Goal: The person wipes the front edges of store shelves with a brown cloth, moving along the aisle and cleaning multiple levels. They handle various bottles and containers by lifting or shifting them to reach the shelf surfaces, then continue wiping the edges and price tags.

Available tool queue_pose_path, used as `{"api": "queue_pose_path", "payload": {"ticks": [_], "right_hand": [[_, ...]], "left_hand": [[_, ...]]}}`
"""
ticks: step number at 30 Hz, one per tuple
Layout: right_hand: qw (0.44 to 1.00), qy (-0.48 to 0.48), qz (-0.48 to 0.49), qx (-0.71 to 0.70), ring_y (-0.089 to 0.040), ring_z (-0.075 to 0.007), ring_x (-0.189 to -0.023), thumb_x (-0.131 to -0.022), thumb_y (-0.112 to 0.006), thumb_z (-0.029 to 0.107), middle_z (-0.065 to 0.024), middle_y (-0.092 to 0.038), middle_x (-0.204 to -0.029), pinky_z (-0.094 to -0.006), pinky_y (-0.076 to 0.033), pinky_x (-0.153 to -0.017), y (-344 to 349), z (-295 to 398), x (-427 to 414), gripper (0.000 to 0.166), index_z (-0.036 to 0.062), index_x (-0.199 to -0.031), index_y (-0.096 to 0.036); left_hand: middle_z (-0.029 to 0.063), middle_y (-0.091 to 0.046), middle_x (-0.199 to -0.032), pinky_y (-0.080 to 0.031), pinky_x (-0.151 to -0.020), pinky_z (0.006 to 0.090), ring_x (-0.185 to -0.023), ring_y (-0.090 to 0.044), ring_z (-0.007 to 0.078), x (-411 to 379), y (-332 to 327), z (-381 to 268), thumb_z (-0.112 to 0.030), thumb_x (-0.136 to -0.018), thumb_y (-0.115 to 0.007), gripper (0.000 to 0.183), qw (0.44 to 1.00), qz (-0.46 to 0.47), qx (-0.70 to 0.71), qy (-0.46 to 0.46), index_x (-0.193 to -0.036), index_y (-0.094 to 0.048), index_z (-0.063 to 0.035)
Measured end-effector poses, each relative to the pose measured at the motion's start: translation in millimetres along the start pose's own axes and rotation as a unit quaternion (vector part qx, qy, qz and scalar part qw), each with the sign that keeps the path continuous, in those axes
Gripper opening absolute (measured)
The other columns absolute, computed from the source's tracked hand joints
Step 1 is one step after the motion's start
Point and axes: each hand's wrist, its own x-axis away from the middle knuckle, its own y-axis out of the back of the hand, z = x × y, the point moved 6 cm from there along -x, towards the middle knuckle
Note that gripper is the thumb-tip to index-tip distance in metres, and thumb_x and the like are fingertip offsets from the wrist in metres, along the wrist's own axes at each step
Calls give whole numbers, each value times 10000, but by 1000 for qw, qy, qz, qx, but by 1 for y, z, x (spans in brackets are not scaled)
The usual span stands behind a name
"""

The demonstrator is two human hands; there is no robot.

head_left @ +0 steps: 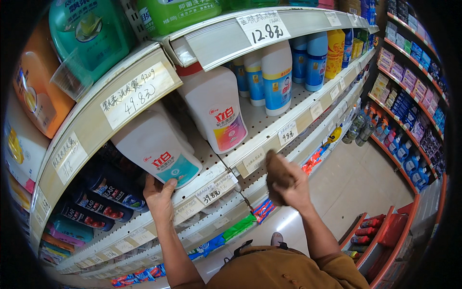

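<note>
My left hand (160, 197) grips the base of a white plastic bottle with a teal label (171, 168), which leans at the front edge of a perforated metal shelf (207, 159). In my right hand (296, 188) is a brown cloth (278, 177), held in front of the lower shelves' edges. A white bottle with a pink and yellow label (225, 126) stands just right of the teal-labelled one. Behind it to the right are white bottles with blue labels (278, 86). How the base of the teal-labelled bottle meets the shelf is partly hidden by my fingers.
The upper shelf's edge (137, 94) overhangs, with green and orange pump-type bottles (43, 90) and a clear plastic cup (72, 77) on it. Dark shampoo bottles (112, 191) lie at left. Across the tiled aisle (361, 173) stand shelves with orange edges (408, 133) and a low red rack (375, 234).
</note>
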Motion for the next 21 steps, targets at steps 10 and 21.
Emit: {"api": "queue_pose_path", "payload": {"ticks": [10,21], "right_hand": [[971,-88,-149,163,-588,-312,-850,-674,-627,67,-128,-566,-885,-370,-471,-743,44,-63,-40,627,154,-1287,-528],[984,-19,-51,168,-544,-293,-709,-671,-680,70,-118,-484,-769,-363,-441,-629,4,-17,-16,595,115,-1252,-562]], "left_hand": [[123,-609,-1082,-424,-904,298,-977,-569,193,1,-1,-4,-21,-715,-728,501,1000,-15,-6,-4,-1167,-531,68],[105,-622,-1044,-463,-881,307,-949,-581,184,-1,8,3,5,-705,-730,467,1000,-10,19,-14,-1134,-552,54]]}}
